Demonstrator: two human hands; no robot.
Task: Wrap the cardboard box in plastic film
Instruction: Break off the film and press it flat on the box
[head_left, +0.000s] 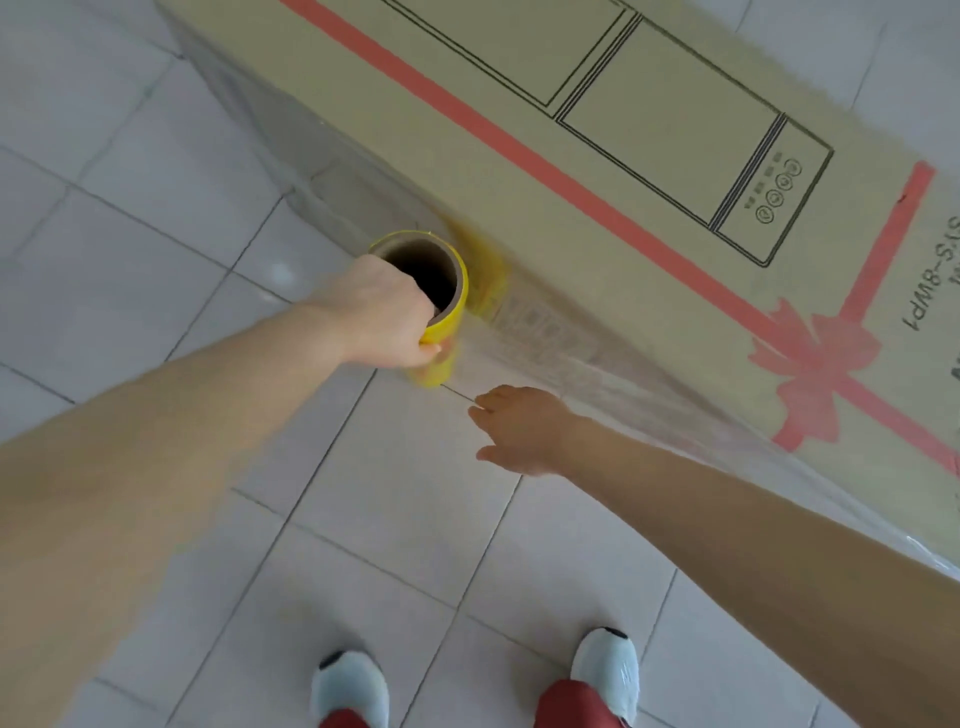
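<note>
A tall cardboard box (649, 130) stands on a floor (156, 208) of pale tiles and fills the upper right of the view. Its top face is printed with a red ribbon and bow and a black line drawing of an appliance. The person stands just beside its long side, looking down. The left hand (382, 312) grips a yellow roll of plastic film (458, 312) by its upper end. The fingers are curled over the rim into the brown cardboard core and the thumb is on the outside, with the roll held upright close against the side of the box. From the roll a sheet of clear film (597, 358) runs taut to the right along the box's side, lying over the cardboard as far as the near corner, where it wrinkles and shines. More film shows as a grey haze on the side of the box to the left of the roll. The right hand (524, 428) is wide, its fingers straight and spread, palm down, and it holds nothing. It is near the lower part of the stretched film, but whether it touches cannot be told. Below, two white shoes (350, 686) and red trouser legs (571, 706) show on the tiles.
</note>
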